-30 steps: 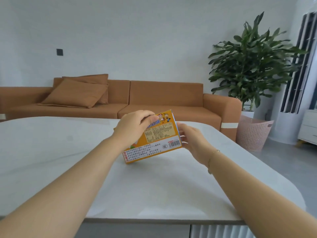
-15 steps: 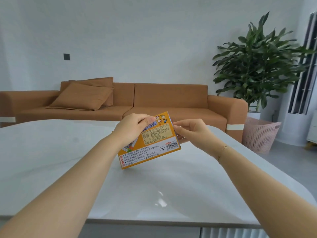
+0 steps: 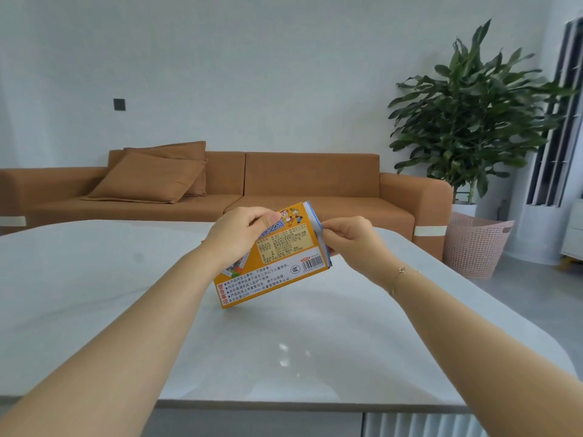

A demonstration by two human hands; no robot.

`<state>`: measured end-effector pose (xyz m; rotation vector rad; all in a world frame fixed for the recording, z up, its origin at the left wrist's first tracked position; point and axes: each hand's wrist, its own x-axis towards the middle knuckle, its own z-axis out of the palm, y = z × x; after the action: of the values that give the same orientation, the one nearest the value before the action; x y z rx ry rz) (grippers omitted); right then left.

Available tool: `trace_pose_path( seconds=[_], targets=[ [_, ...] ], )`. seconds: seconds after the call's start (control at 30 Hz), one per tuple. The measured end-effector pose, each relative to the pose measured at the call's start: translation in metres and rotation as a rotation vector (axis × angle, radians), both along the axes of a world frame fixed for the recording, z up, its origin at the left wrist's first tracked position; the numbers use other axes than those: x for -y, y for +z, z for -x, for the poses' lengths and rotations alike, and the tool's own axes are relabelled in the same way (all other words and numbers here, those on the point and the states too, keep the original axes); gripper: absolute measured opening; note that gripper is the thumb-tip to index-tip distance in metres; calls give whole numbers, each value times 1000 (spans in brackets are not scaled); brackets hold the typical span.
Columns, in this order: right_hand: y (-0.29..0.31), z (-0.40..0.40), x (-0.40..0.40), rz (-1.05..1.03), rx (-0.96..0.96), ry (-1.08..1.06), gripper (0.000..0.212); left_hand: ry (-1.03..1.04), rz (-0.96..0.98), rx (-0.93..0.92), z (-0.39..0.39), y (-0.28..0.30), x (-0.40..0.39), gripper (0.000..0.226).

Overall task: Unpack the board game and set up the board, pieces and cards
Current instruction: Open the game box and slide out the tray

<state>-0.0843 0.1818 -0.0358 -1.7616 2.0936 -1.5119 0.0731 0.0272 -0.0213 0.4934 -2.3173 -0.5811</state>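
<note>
Left hand (image 3: 239, 236) grips the top of the orange game box (image 3: 277, 263), held tilted just above the white bench (image 3: 94, 294), while the right hand (image 3: 353, 244) pinches the box's blue right-end flap with curled fingers.

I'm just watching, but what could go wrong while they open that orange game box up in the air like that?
The orange box is held tilted above the white table, the left hand gripping its top while the right hand pinches the blue end edge. If that end opens suddenly, loose pieces could spill and perhaps roll off the table. Pulling hard might also tear the thin cardboard end. What is inside cannot be seen.
</note>
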Motion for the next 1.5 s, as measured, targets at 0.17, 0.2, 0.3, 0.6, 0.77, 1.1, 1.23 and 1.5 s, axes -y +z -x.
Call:
trace_pose_path(
  seconds=[0.17,0.2,0.3,0.6,0.77,1.1,1.23,1.5],
  targets=[
    [-4,2,1,172,296,-1,35,-57,-45,-29,-4,3,-4,29],
    [-2,2,1,211,381,6,34,-68,-62,-38,-5,3,-5,29],
    [1,2,-1,256,383,17,24,-59,-70,-66,-8,4,-4,31],
    [-2,3,4,341,21,-124,7,-115,-135,-124,-9,6,-4,29],
    [-5,9,2,360,-80,-378,3,-230,-224,-87,-9,6,-10,16],
    [-23,6,10,-100,832,-125,25,-186,84,167,13,-23,-20,28],
    [-32,17,5,-97,1023,7,18,-189,315,144,27,-41,-27,29],
    [-33,25,-4,-242,1002,81,11,-171,51,300,28,-53,-28,40]
  ],
)
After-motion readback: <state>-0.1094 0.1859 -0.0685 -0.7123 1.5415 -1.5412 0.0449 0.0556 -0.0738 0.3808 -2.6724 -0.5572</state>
